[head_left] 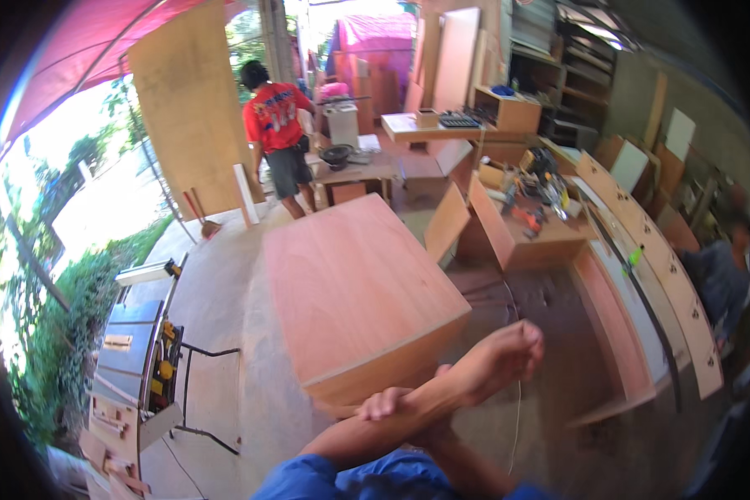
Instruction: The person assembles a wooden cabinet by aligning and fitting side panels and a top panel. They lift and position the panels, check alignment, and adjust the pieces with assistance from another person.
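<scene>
My left hand (508,357) is out to the right across my body, its fingers curled in, with nothing seen in them. Wrapped round my left forearm (408,414) is my right hand (385,403), its fingers lying over the top. Just beyond both arms stands a large box-shaped plywood cabinet (362,287) with a pinkish top panel. Its near side is partly hidden behind my arms.
At left is a table saw (129,329) on a folding stand. To the right, a wooden cabinet bears tools, among them an orange power tool (527,219). A long panel (654,250) curves past. One person in red (277,117) stands beyond; another (718,267) is far right.
</scene>
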